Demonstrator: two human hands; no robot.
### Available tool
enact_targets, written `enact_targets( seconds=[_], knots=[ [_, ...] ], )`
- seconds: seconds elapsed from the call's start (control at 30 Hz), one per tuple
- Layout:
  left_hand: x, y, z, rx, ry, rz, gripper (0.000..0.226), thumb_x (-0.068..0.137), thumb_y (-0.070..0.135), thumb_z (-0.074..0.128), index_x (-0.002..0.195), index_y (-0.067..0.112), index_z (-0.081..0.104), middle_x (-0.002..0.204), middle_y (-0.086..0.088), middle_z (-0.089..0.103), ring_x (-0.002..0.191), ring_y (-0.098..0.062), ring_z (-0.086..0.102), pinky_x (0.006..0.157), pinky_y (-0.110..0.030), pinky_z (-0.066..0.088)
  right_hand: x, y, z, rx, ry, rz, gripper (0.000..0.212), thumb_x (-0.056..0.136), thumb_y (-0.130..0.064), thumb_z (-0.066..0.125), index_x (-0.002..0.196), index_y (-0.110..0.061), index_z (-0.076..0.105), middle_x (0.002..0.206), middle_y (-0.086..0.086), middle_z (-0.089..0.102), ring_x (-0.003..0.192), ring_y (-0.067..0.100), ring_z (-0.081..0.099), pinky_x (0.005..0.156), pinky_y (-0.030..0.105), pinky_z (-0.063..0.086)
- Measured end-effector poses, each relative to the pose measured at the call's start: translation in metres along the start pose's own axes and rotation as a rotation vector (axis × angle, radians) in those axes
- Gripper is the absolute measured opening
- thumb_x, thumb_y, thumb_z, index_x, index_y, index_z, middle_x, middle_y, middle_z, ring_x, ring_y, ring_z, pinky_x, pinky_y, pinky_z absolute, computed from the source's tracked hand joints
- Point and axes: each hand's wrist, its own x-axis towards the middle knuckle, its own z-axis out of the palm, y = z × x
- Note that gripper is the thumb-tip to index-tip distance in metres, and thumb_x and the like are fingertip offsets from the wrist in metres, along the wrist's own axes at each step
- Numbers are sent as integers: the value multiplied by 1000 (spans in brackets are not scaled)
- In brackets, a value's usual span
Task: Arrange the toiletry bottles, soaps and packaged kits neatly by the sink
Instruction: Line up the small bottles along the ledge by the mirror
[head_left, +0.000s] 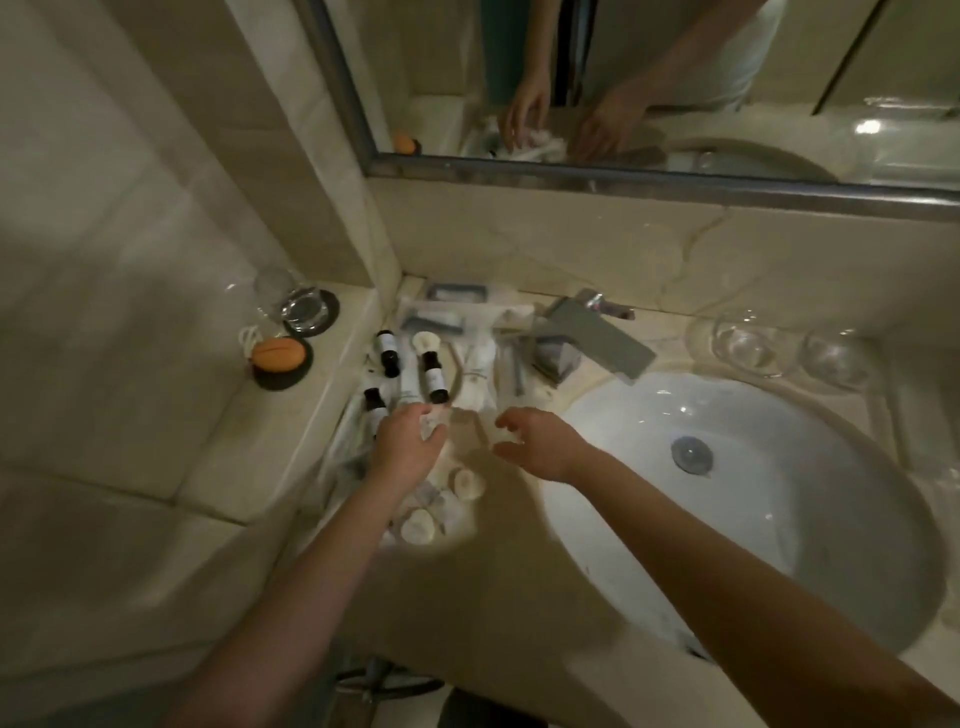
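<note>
Flanking glossy round sink (779, 597): bare hands (405, 441)

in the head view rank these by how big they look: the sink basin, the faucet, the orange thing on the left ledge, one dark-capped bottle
1. Sink basin, by far the largest.
2. Faucet.
3. Orange thing and the dark-capped bottle look much alike in size; the bottle is longer but narrower, so I would not rank them.
</note>
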Motion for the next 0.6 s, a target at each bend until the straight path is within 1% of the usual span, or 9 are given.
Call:
enact_targets(
  seconds=[0.07, 0.13, 0.2, 0.3, 0.4, 0.47, 0.53, 0.6],
  knots=[
    [14, -20, -15, 42, 22, -63, 42, 86, 28, 60, 122, 8, 55, 129, -16, 53, 116, -31, 51, 100, -37, 42, 28, -20, 3, -71, -45, -12, 45, 91, -33, 54, 131, -13, 47, 130, 13, 55, 114, 30, 54, 93, 36, 44],
    [26, -35, -29, 71, 45, -125, 45, 86, 29, 59, 125, 9, 53, 133, -15, 48, 121, -31, 47, 101, -36, 38, 54, -40, 4, -104, -37, -8, 42, 93, -31, 51, 130, -11, 47, 127, 13, 56, 112, 31, 55, 88, 35, 44],
    [38, -45, -41, 129, 42, -176, 46, 88, 31, 56, 128, 9, 50, 134, -14, 46, 122, -30, 46, 101, -36, 37, 79, -54, 7, -124, 8, 15, 38, 94, -31, 48, 126, -10, 50, 123, 14, 58, 108, 31, 56, 86, 36, 46],
    [54, -58, -51, 190, 16, -190, 48, 87, 36, 54, 126, 8, 50, 132, -15, 49, 120, -31, 48, 97, -37, 39, 110, -69, 15, -109, 105, 107, 38, 92, -36, 40, 120, -12, 50, 116, 13, 59, 104, 31, 55, 84, 40, 49],
    [65, -65, -49, 138, -40, -219, 52, 85, 38, 57, 125, 7, 50, 131, -15, 51, 120, -32, 49, 97, -39, 41, 131, -78, 27, -139, 151, 198, 39, 90, -33, 40, 121, -10, 46, 118, 12, 57, 109, 31, 52, 85, 41, 46],
    [70, -67, -46, 104, -68, -230, 49, 83, 38, 59, 120, 7, 53, 126, -15, 54, 115, -32, 53, 94, -40, 43, 141, -80, 36, -212, 173, 227, 38, 91, -30, 40, 122, -9, 46, 121, 12, 57, 113, 31, 51, 86, 41, 44],
    [74, -68, -44, 96, -88, -252, 44, 82, 38, 59, 112, 7, 56, 116, -15, 58, 107, -31, 57, 88, -40, 46, 150, -80, 43, -282, 184, 239, 34, 92, -26, 39, 120, -9, 48, 121, 12, 58, 114, 30, 51, 89, 41, 42],
    [77, -69, -41, 75, -97, -278, 45, 79, 39, 61, 109, 6, 58, 111, -16, 61, 101, -31, 59, 82, -39, 48, 157, -79, 45, -287, 169, 260, 31, 92, -24, 40, 118, -10, 48, 117, 11, 60, 112, 29, 53, 89, 40, 41]
  ],
)
